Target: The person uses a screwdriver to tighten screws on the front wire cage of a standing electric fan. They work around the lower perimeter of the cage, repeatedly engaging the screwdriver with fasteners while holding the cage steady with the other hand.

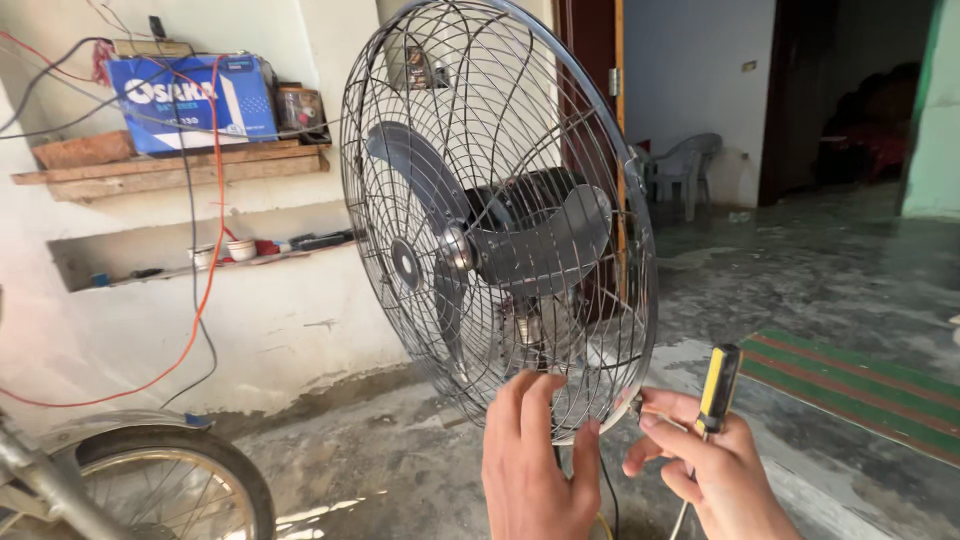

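Observation:
A pedestal fan with a chrome wire cage (500,150) and dark grey blades (545,245) stands in front of me, turned to the left. My left hand (540,465) presses flat on the lower rim of the cage, fingers spread over the wires. My right hand (715,470) holds a yellow and black screwdriver (718,390) in its palm, handle up, while its thumb and forefinger pinch something small at the cage rim (637,405). What it pinches is too small to tell.
A bicycle wheel with mudguard (170,485) sits at the lower left. Wall shelves (170,170) carry a blue box (195,100), small jars and red and black wires. A striped mat (860,385) lies right; a grey plastic chair (685,165) stands behind.

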